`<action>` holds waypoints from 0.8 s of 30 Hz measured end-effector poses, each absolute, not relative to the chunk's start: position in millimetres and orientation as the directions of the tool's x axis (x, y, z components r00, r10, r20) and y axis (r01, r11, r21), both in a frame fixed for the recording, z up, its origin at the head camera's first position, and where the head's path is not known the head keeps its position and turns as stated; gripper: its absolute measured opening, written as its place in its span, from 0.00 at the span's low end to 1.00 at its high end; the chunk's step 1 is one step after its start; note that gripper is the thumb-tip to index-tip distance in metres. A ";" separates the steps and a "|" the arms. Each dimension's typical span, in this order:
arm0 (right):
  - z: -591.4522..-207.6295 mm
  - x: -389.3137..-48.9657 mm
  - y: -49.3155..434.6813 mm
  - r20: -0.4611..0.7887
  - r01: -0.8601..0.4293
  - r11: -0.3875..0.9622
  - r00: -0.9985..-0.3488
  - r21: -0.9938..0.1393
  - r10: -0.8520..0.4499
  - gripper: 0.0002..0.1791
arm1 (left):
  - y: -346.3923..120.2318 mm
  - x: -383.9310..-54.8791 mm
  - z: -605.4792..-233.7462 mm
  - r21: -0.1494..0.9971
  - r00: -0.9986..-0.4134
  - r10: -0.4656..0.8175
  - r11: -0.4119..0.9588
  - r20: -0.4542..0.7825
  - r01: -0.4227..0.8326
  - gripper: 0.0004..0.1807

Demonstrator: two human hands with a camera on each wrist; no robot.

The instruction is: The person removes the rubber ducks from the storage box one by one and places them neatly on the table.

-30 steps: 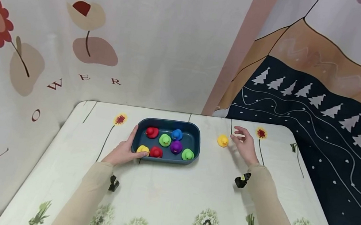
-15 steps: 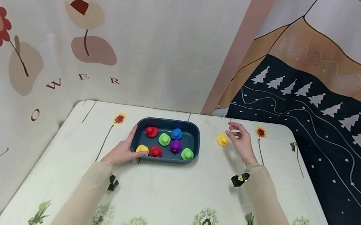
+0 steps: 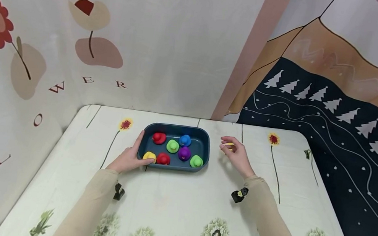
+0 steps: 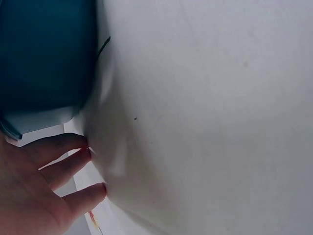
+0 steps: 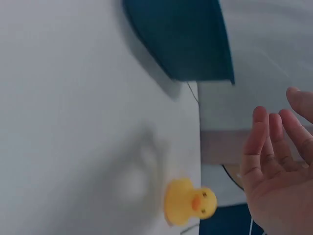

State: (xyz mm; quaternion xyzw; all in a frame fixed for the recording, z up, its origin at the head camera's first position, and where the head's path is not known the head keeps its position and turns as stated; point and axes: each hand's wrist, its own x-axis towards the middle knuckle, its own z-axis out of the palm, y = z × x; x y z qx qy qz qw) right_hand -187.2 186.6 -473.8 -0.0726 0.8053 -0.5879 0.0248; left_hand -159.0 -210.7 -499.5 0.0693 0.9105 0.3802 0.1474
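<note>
My left hand point(image 3: 130, 160) holds the left end of a dark blue tray point(image 3: 206, 135), its thumb lying over the front left corner. In the left wrist view, its other fingers point(image 4: 85, 198) stretch down beside the tray wall to the table. My right hand point(image 3: 237, 155) hovers right of the tray, fingers loosely bent with nothing between them. Below it on the table is a yellow rubber duck point(image 5: 183, 201), mostly covered by the hand in the head view. Inside the tray sit red point(image 3: 159, 138), blue point(image 3: 185, 140), green point(image 3: 172, 146), purple point(image 3: 184, 153) and yellow point(image 3: 149, 157) ducks.
A white cloth with printed flowers covers the table point(image 3: 173, 201). Behind it hangs a pale curtain point(image 3: 168, 54), and a dark cloth with printed trees point(image 3: 328, 140) hangs at the right.
My right hand has moved left from beside the loose yellow duck to above it, now covering most of it in the head view. My left hand and the tray have stayed in place.
</note>
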 end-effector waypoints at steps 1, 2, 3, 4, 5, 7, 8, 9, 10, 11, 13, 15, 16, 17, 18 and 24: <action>-476.0 -185.9 183.0 0.052 -0.098 0.308 -0.987 -0.946 -0.154 0.17 | -210.6 -158.9 -499.3 0.714 -0.947 0.237 0.700 -0.215 0.013 0.64; -477.7 -184.2 179.4 0.059 -0.110 0.320 -0.985 -0.941 -0.165 0.17 | -210.5 -158.8 -499.2 0.714 -0.947 0.238 0.700 -0.216 0.013 0.64; -479.4 -182.4 176.1 0.061 -0.118 0.333 -0.983 -0.936 -0.176 0.17 | -210.3 -158.7 -499.1 0.716 -0.947 0.236 0.698 -0.216 0.011 0.64; -481.3 -181.0 173.0 0.063 -0.123 0.341 -0.981 -0.932 -0.183 0.16 | -210.3 -158.7 -499.3 0.716 -0.947 0.236 0.698 -0.217 0.009 0.64; -482.5 -179.4 169.9 0.064 -0.127 0.351 -0.981 -0.928 -0.185 0.16 | -209.9 -158.7 -499.0 0.718 -0.947 0.235 0.696 -0.218 0.007 0.64; -483.8 -176.9 165.0 0.062 -0.127 0.364 -0.981 -0.923 -0.185 0.15 | -209.4 -158.7 -498.7 0.718 -0.947 0.235 0.696 -0.219 0.007 0.64; -483.7 -175.8 162.7 0.063 -0.126 0.362 -0.982 -0.923 -0.181 0.15 | -209.2 -158.8 -498.6 0.717 -0.947 0.235 0.697 -0.221 0.006 0.64; -484.0 -175.3 161.0 0.063 -0.125 0.362 -0.982 -0.924 -0.176 0.15 | -209.2 -158.8 -498.5 0.717 -0.947 0.233 0.697 -0.222 0.003 0.64; -483.9 -174.8 159.3 0.061 -0.120 0.359 -0.983 -0.926 -0.171 0.15 | -209.2 -158.9 -498.4 0.715 -0.947 0.232 0.699 -0.222 0.004 0.64; -483.5 -174.4 157.7 0.061 -0.120 0.357 -0.984 -0.926 -0.170 0.15 | -209.3 -158.8 -498.2 0.715 -0.947 0.231 0.699 -0.222 0.003 0.64; -482.8 -174.0 154.5 0.058 -0.118 0.351 -0.982 -0.929 -0.178 0.16 | -209.8 -158.7 -498.0 0.712 -0.947 0.228 0.702 -0.225 0.000 0.64; -481.1 -173.5 150.7 0.051 -0.117 0.341 -0.979 -0.933 -0.198 0.16 | -210.2 -158.3 -497.6 0.710 -0.947 0.228 0.704 -0.225 0.001 0.64; -479.4 -172.6 148.4 0.047 -0.115 0.329 -0.977 -0.937 -0.206 0.17 | -210.1 -158.0 -497.2 0.710 -0.947 0.230 0.705 -0.224 0.003 0.64; -477.1 -171.6 146.0 0.047 -0.117 0.322 -0.975 -0.940 -0.217 0.17 | -210.0 -157.8 -496.9 0.709 -0.947 0.230 0.705 -0.223 0.005 0.64; -471.8 -169.1 142.7 0.051 -0.125 0.318 -0.972 -0.940 -0.230 0.17 | -209.9 -157.6 -496.7 0.709 -0.947 0.232 0.705 -0.221 0.006 0.64; -442.0 -154.2 121.2 0.076 -0.180 0.334 -0.951 -0.925 -0.301 0.16 | -209.4 -157.9 -497.5 0.718 -0.947 0.237 0.696 -0.216 0.011 0.63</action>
